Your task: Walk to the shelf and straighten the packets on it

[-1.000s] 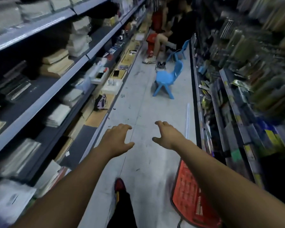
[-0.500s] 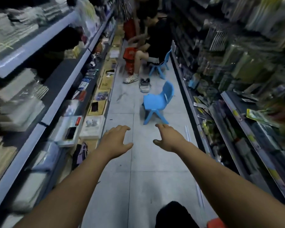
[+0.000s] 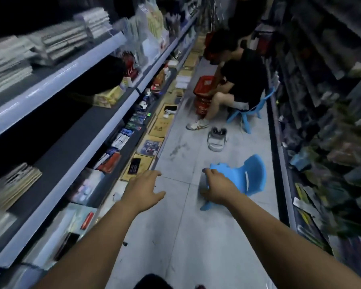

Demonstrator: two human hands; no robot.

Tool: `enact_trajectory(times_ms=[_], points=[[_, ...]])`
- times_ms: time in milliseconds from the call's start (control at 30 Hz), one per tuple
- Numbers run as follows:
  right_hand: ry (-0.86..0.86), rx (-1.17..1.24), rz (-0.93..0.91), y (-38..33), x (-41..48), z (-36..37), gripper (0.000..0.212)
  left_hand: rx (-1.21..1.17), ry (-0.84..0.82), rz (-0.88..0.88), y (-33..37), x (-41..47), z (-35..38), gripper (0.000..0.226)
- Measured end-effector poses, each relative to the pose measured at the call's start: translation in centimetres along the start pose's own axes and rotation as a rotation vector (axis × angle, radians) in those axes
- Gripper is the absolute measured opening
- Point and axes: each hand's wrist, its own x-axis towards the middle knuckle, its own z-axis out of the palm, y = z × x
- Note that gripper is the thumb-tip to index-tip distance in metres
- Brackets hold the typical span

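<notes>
Both bare arms stretch forward over the pale tiled aisle floor (image 3: 175, 236) of a shop. The right hand (image 3: 218, 187) hangs in front of a small light-blue moulded plastic child's chair (image 3: 246, 176), with its fingers spread and loosely bent and nothing held between them. Its fingertips overlap the near front edge of the seat in this view, but whether they touch the plastic or hover just above it cannot be told. The left hand (image 3: 143, 191) hangs over bare floor to the left, fingers likewise spread and relaxed, empty, and well apart from the chair.

The chair stands upright on the floor just ahead and slightly to the right of the right hand, close to the base of the right-hand shelving (image 3: 331, 142). Its seat faces back towards the hands and its backrest rises on the far right side, so the near seat edge is the part closest to the right hand, which is clearly the nearer of the two.

Further up the aisle a person in a black shirt (image 3: 242, 80) sits on a second blue chair (image 3: 246, 113) beside stacked red plastic shopping baskets (image 3: 202, 94) (a grey and white headset-like object (image 3: 217, 138) lies on the floor between the two chairs). Grey metal shelves with stacked paper goods (image 3: 61, 84) line the left side.
</notes>
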Motion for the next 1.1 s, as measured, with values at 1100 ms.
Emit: enact_trajectory(times_ms=[1100], points=[[-0.410, -0.524, -0.904, -12.8, 78.4, -16.8, 0.078, -0.183, 0.104, -0.852, -17.0, 57.7, -4.8, 0.067]])
